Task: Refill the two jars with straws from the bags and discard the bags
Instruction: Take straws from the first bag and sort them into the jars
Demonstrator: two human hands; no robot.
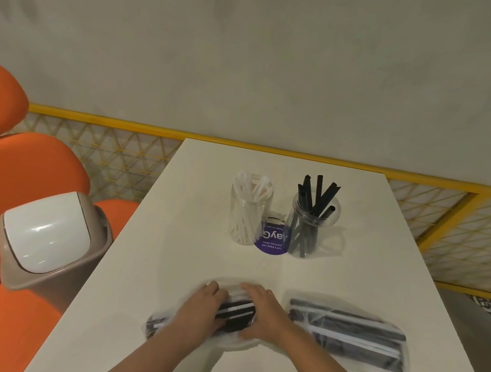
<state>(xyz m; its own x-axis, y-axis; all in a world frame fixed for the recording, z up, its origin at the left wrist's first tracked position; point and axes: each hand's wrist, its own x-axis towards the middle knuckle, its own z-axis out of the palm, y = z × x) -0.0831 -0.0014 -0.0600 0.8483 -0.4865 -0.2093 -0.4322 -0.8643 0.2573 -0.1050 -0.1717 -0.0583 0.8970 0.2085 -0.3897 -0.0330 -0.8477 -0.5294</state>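
Two clear jars stand side by side near the middle of a pale table (150,266), which runs up to a plain grey wall (248,54) edged by a yellow rail (111,121) over lattice panels. The left jar (248,212) holds white straws (254,186), the right jar (313,226) black straws (318,193) that lean and fan upward; a purple sticker (273,241) lies between them. Orange seats (19,168) and a swing-lid bin (49,238) sit left of the table. At the near edge, the left hand (202,308) and right hand (266,310) rest curled on a bag of mixed straws (235,312), its long axis running left to right. A second bag (350,335) lies just right, also crosswise, angled slightly toward the near right corner.
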